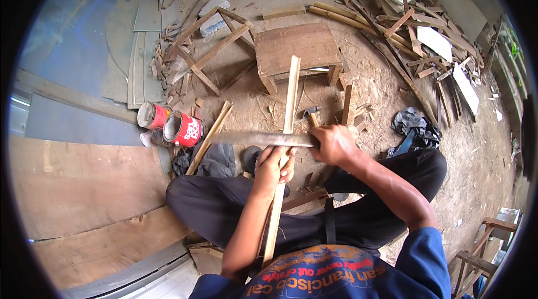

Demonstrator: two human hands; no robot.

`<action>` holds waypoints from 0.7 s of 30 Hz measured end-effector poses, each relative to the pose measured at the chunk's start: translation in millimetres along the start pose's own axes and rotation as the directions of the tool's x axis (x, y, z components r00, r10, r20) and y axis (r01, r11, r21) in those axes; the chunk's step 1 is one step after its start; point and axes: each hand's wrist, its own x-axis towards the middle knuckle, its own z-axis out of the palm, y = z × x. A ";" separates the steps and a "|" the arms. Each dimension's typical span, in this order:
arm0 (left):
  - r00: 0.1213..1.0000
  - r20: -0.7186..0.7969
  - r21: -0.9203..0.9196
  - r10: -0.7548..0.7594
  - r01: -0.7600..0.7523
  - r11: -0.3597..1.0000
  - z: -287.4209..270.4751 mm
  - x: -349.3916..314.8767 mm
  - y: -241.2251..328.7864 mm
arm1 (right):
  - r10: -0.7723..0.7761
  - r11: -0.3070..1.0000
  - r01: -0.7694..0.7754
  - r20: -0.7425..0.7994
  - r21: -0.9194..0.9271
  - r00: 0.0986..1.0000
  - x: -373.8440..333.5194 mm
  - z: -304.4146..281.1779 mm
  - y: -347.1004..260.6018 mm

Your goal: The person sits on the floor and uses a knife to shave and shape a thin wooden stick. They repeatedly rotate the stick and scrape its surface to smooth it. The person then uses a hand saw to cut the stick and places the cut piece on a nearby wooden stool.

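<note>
One broad brown panel [84, 181] occupies the left side of the view, with two red tins, the farther tin [152, 115] and the nearer tin [184, 129], standing close together just beyond it. To their right, a loose pale stick [208, 138] slants beside dark sheeting [217, 160], and a wooden frame [194, 68] stands behind. Near the centre, the left hand [268, 170] has its fingers wrapped around the wooden strip [291, 100], which runs lengthwise from near the blue shirt [330, 268] up between the bent legs, its far end overlapping the low stool [297, 47] in this view. The long blade [263, 139] lies across the strip just beyond the left hand (it is blurred toward its free end, so whether it is toothed or plain cannot be told). A hammer [312, 113] rests on the ground beyond the blade. The right hand [336, 145] has its fingers closed around the blade's right end, hiding any handle. Farther right lie crumpled black plastic [416, 128] and, above it, a heap of wood scraps [414, 33]. The step in hand appears to be cutting or shaving the strip; the next move would call for a firm left hold, kept clear of the edge, and a controlled blade angle from the right.
</note>
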 end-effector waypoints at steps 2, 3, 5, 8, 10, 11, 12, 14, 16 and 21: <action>1.000 0.008 -0.009 -0.021 0.021 1.000 -3.8 1.3 1.5 | -0.027 0.999 0.027 0.000 -0.035 1.000 1.7 0.3 -1.2; 0.996 -0.083 0.091 -0.017 0.025 0.996 1.2 -1.1 -0.6 | -0.041 0.998 0.041 0.000 -0.051 0.999 3.6 0.3 -0.5; 0.997 -0.075 0.103 -0.009 0.017 0.995 7.8 -5.0 -1.9 | 0.164 0.983 -0.159 0.053 -0.093 0.985 11.7 5.7 16.3; 0.996 -0.082 0.079 -0.025 0.032 0.996 6.4 -7.6 -5.5 | 0.219 0.968 -0.207 0.069 -0.142 0.973 16.8 -0.1 26.1; 0.993 -0.120 0.048 -0.017 0.023 0.999 6.7 -6.7 -7.3 | 0.201 0.978 -0.183 0.222 -0.099 0.954 10.8 1.7 14.3; 0.992 -0.123 0.067 -0.012 0.020 0.998 7.2 -6.3 -7.6 | 0.013 0.995 0.002 0.160 -0.097 0.987 5.4 -3.7 4.4; 0.992 -0.125 0.087 -0.006 0.017 0.996 8.0 -5.9 -7.0 | -0.065 0.997 0.067 0.049 -0.049 0.997 3.4 6.0 11.8; 0.992 -0.126 0.128 -0.009 0.025 0.992 7.7 -5.8 -5.5 | 0.188 0.978 -0.181 0.055 -0.104 0.981 12.5 -2.8 19.3; 0.995 -0.098 0.116 -0.027 0.038 0.992 1.7 0.0 -3.5 | 0.068 0.993 -0.068 -0.004 -0.100 0.998 10.9 8.8 35.3; 0.991 -0.121 0.079 -0.061 0.071 0.994 6.3 -10.3 -3.0 | 0.166 0.980 -0.156 0.072 -0.123 0.984 13.1 9.6 30.2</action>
